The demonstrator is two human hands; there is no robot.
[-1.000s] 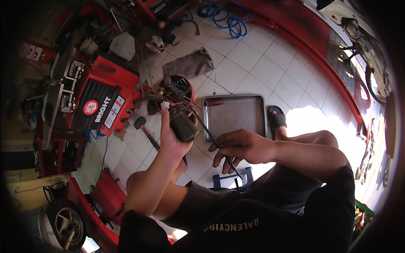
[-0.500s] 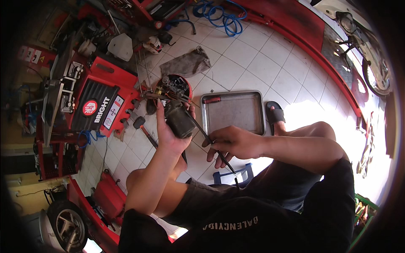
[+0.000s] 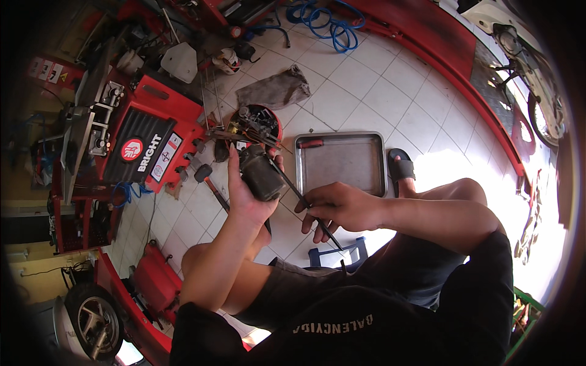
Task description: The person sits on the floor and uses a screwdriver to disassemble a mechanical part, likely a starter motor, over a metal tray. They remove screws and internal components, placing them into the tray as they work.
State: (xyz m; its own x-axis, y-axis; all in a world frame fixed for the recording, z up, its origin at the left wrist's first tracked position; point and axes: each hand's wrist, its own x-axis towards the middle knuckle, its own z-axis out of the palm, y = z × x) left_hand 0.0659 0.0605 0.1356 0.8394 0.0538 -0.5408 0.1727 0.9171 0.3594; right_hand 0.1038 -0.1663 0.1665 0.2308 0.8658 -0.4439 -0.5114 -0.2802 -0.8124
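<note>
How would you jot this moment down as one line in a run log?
left hand: holding dark cylindrical part | right hand: holding thin dark rod | nearby: metal tray with red-handled tool inside

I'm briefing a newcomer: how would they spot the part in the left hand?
Find the shallow metal tray on the floor. Left of it, the left hand holds the part: stubby, dark and rounded, unlike the thin dark rod in the right hand.

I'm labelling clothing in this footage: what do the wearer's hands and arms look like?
The left hand and right hand are ungloved, with bare wrists and forearms. Loose black sleeves end around the elbows, part of a black shirt with pale lettering.
</note>
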